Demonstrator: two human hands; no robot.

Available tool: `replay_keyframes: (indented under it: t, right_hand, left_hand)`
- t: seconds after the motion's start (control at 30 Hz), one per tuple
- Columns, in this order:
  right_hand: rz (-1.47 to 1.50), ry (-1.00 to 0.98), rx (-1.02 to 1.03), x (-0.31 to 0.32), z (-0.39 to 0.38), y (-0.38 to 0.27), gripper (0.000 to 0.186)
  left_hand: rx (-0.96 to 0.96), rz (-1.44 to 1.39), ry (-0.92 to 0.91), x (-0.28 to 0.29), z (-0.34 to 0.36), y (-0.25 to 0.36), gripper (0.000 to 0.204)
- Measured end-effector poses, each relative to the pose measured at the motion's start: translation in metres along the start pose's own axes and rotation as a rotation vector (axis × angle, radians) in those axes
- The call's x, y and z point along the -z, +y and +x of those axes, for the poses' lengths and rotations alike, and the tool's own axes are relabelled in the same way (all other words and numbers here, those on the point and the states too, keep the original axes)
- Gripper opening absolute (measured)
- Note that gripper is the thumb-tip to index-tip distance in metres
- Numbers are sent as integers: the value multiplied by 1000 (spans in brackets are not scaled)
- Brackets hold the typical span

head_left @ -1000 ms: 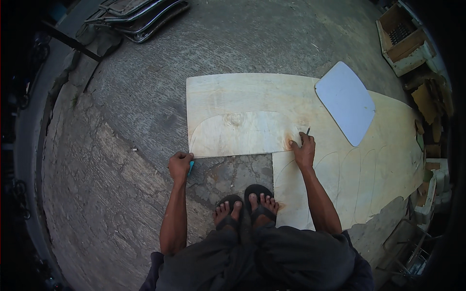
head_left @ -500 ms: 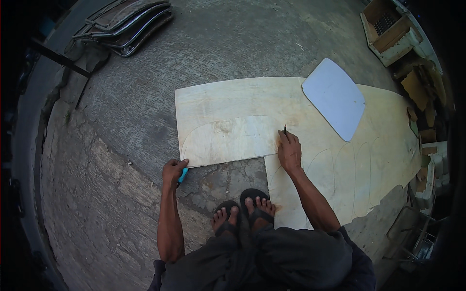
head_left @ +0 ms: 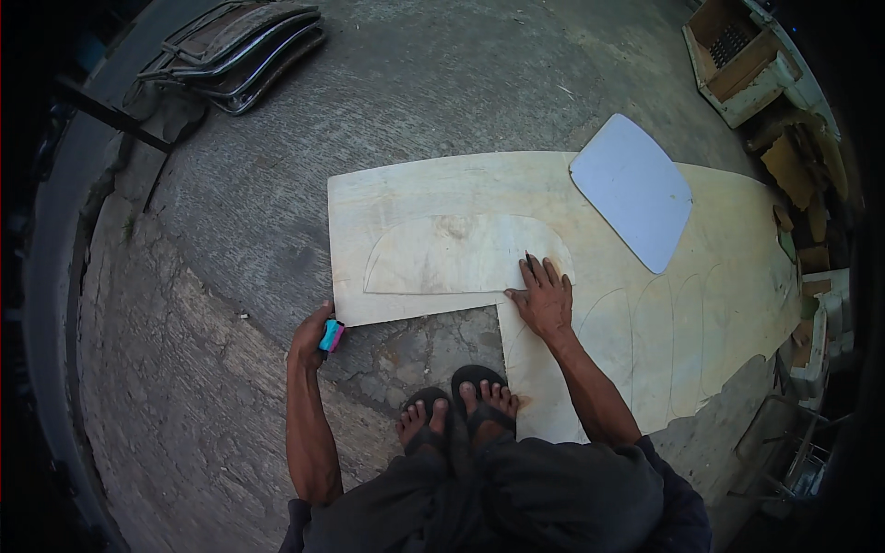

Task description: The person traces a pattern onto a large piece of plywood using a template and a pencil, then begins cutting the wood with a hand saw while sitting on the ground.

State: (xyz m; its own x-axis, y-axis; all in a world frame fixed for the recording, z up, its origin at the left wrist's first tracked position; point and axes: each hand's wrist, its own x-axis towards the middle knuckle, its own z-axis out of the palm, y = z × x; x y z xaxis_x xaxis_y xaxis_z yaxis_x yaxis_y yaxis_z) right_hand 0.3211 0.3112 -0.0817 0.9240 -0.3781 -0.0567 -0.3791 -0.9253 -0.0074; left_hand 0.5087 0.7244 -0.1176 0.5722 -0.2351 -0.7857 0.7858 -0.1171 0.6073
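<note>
A large pale plywood sheet (head_left: 737, 276) lies on the concrete floor, with curved pencil outlines drawn on it. On its left part rests a half-round plywood template (head_left: 461, 258). My right hand (head_left: 544, 300) presses flat on the template's right end, and a thin dark pencil (head_left: 527, 258) sticks out between its fingers. My left hand (head_left: 309, 341) rests on the floor at the sheet's near left corner, closed around a small teal and pink tool (head_left: 331, 336). My sandalled feet (head_left: 461, 405) stand in the sheet's cut-out notch.
A pale blue rounded panel (head_left: 631, 189) lies on the sheet's far right part. Folded metal chairs (head_left: 240, 51) are stacked at the far left. A wooden crate (head_left: 737, 55) and wood scraps (head_left: 811, 304) line the right side. The floor is cracked at the left.
The view has shifted with my head. My right hand has settled flatter on the template's right end, and the pencil shows less. My left hand has stayed at the sheet's corner.
</note>
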Motion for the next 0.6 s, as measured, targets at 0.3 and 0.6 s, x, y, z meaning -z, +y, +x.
replay_keyframes:
  t: [0.3, 0.6]
  right_hand:
    - [305, 147, -45, 26, 16, 24, 56]
    - [200, -175, 220, -11, 8, -72, 73]
  left_hand:
    - [-92, 157, -24, 8, 11, 24, 46]
    - [-243, 529, 109, -45, -81, 89, 31]
